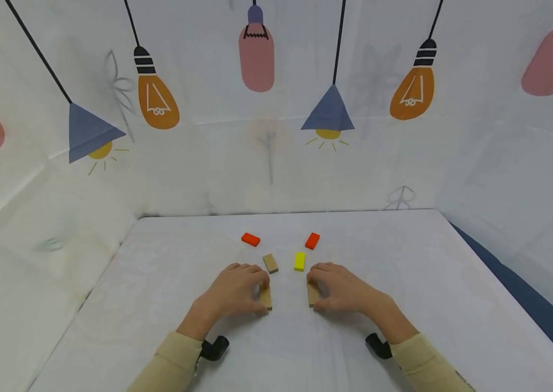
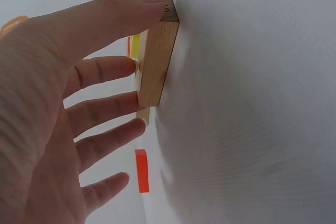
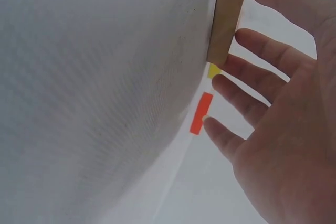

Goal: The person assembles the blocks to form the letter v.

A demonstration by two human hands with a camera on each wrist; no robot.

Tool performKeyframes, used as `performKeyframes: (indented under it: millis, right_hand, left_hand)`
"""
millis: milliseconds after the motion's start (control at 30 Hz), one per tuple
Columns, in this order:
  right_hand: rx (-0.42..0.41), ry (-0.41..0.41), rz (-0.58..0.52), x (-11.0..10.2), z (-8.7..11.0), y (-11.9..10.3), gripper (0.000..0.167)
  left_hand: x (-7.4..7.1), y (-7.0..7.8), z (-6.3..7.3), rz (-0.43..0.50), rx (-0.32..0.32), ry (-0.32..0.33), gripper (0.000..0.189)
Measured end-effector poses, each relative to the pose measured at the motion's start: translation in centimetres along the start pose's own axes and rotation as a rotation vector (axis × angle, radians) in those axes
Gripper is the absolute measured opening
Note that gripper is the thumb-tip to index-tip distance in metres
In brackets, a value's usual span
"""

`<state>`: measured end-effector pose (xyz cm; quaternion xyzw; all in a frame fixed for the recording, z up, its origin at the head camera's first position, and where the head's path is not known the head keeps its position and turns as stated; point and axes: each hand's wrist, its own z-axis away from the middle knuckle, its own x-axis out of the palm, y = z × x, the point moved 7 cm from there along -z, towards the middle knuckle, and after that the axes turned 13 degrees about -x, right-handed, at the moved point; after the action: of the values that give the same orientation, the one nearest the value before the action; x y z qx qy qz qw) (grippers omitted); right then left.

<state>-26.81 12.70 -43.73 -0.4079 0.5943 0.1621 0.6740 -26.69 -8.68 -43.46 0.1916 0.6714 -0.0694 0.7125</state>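
My left hand (image 1: 237, 288) holds a plain wooden block (image 1: 266, 298) lengthwise, its thumb at the near end and fingertips toward the far end. In the left wrist view the thumb presses on the end of that block (image 2: 157, 59), which bears a dark mark; the lower fingers are spread apart. Opposite it, my right hand (image 1: 342, 288) pinches a second wooden block (image 1: 313, 294) the same way. The right wrist view shows small dark characters on the thumb end of this block (image 3: 226, 24). Both blocks are at the white tabletop, with a gap between them.
Just beyond the hands lie a third wooden block (image 1: 270, 263) and a yellow block (image 1: 299, 261). Farther back are two red blocks, one left (image 1: 250, 239) and one right (image 1: 313, 240). A white sheet printed with lamps (image 1: 266, 163) hangs behind the table (image 1: 183, 245).
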Motion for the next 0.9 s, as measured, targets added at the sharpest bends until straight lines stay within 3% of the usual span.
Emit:
performKeyframes:
  millis: [367,700,900]
  right_hand:
    - [-0.014,-0.013,0.007,-0.4,-0.1,-0.1,0.043]
    - [-0.025,-0.019,0.027,-0.2,-0.2,0.1,0.043]
    - [-0.039,-0.016,0.035,-0.3,-0.2,0.0,0.043]
  left_hand:
    - [-0.4,1.0,-0.3,0.019,-0.002,0.023,0.040]
    - [0.1,1.6,-0.5,0.138,-0.040,-0.045,0.038]
    - [0.5,2.0,-0.6,0.160,-0.046,-0.042,0.038]
